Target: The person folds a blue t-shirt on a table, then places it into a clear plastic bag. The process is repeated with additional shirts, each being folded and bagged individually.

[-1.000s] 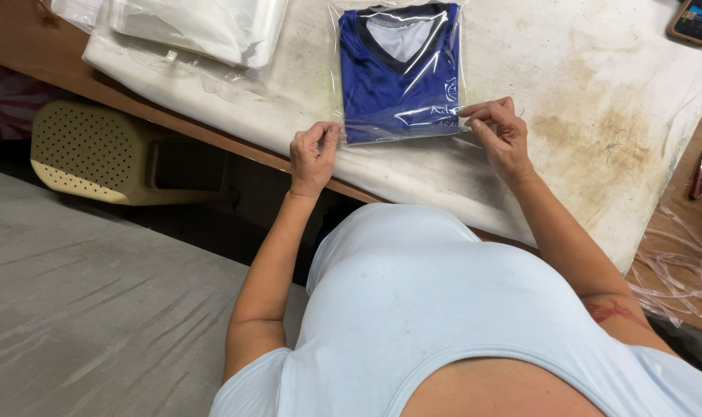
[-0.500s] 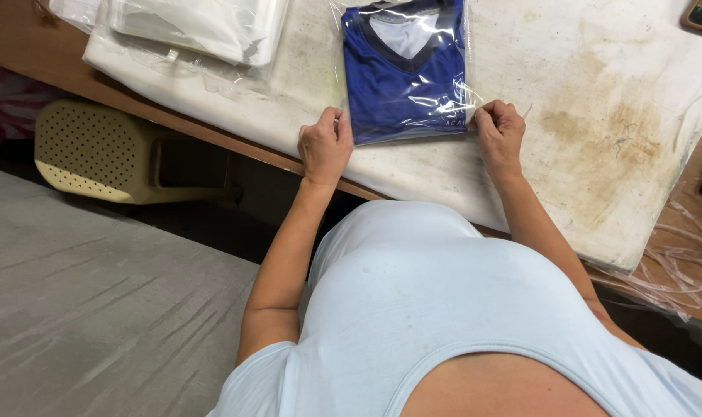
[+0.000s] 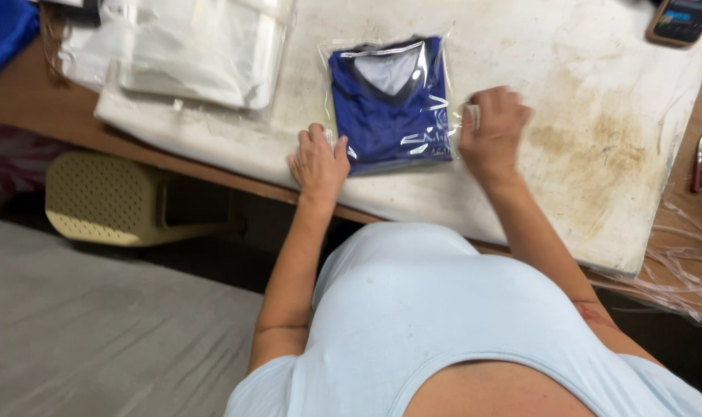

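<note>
Pressing flat on the near left corner, the left hand pins the bagged blue shirt to the stained white table cover — the right hand, curled, pinches the bag's right edge so the plastic is kept taut.

Left hand and right hand pressing bagged blue shirt, stained white pad
</note>
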